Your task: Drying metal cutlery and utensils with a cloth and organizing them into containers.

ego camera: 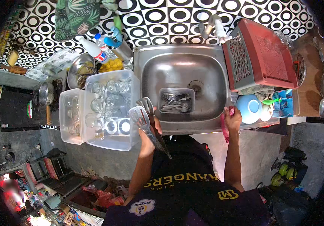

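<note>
My left hand (147, 141) grips metal kitchen utensils in front of the sink's left corner. One is a slotted turner (139, 116); behind it is another metal utensil (147, 103), its head partly hidden. At the sink's right front corner, my right hand (232, 119) is closed around a pink strip of cloth or ribbon (224, 129), which hangs down over the edge. Between my hands, the stainless steel sink (173, 67) holds a clear plastic container (176, 112) full of metal cutlery.
Left of the sink stand a large clear plastic bin (125, 145) and a smaller bin (66, 135), both with glassware. A red-and-grey plastic rack (275, 56) and a light blue bowl (249, 109) are on the right. A faucet (218, 29) juts from the tiled wall.
</note>
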`<state>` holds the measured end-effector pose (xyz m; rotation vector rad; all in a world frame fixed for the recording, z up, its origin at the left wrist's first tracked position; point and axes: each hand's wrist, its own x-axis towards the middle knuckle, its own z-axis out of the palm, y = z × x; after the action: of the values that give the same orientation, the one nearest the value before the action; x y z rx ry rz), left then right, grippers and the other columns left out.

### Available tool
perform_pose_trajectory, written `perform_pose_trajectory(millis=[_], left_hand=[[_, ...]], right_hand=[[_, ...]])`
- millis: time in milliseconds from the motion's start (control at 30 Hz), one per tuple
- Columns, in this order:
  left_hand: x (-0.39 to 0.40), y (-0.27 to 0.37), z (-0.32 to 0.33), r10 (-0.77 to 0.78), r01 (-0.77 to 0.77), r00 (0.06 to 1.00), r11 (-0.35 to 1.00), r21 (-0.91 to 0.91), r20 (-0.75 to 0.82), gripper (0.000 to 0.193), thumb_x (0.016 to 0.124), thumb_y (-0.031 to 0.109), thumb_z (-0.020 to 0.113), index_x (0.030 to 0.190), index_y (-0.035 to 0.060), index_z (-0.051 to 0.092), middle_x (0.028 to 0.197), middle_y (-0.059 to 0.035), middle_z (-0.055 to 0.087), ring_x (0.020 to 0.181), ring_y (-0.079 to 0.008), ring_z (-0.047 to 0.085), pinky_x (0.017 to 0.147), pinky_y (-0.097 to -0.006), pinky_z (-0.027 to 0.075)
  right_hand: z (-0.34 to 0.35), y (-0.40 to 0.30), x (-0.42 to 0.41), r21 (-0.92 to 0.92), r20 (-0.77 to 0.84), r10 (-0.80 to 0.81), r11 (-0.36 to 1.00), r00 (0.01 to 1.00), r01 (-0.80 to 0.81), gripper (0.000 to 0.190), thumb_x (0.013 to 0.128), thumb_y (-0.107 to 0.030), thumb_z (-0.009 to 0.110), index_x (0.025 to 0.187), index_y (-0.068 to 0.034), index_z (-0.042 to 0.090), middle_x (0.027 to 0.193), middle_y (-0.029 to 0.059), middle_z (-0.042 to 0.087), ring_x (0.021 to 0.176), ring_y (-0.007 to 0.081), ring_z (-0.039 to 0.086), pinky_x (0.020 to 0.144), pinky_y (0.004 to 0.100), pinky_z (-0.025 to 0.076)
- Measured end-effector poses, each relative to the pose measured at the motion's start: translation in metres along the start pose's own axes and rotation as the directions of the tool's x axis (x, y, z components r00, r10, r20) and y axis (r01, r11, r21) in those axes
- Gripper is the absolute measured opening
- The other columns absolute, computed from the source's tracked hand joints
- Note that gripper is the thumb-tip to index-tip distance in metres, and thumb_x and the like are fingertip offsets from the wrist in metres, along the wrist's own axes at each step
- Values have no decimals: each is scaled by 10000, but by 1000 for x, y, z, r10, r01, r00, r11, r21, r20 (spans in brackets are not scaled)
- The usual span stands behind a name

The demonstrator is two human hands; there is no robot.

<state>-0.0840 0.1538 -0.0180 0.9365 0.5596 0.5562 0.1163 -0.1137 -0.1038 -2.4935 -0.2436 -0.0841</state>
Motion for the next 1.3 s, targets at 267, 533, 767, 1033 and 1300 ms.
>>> perform_pose_trajectory(millis=[267,533,767,1033,1300], left_hand=[[-7,-17,23,43,-32,997,989,143,-69,568,915,498,358,1140,-18,436,497,-15,396,377,-131,420,362,-225,361],[-15,-33,25,-78,78,982,997,-6,-170,552,925,469,340,1123,-35,450,464,-51,413,323,-170,413,310,-256,352],[-17,-41,6,-106,104,994,991,-85,-17,577,927,445,327,1191,-61,415,521,-75,461,383,-167,452,332,-247,381],[-23,-44,9,-180,177,983,980,96,20,496,943,384,311,1154,-39,462,516,-50,450,386,-140,449,339,-229,363],[-34,-62,53,-183,25,958,818,574,220,397,963,315,379,861,-9,585,733,-13,592,682,-52,483,573,-239,398]], right_hand=[[13,26,-4,-201,-220,-85,979,972,40,596,692,-328,711,1170,-64,472,1122,173,463,1044,372,418,883,474,332],[23,45,-9,-210,-117,-127,973,985,100,553,708,-379,677,1158,-100,518,1086,158,466,1055,348,413,897,489,319],[22,32,-17,-275,-235,-213,950,948,145,548,722,-375,669,1141,-56,518,1074,162,471,1035,357,428,896,483,332],[3,-13,-60,-136,-277,-273,960,921,244,495,690,-195,707,1102,-3,509,1026,167,522,983,347,483,858,454,366],[-40,-94,-130,716,268,-281,698,922,5,617,720,-165,725,1232,-14,416,1105,186,532,1000,298,536,853,366,430]])
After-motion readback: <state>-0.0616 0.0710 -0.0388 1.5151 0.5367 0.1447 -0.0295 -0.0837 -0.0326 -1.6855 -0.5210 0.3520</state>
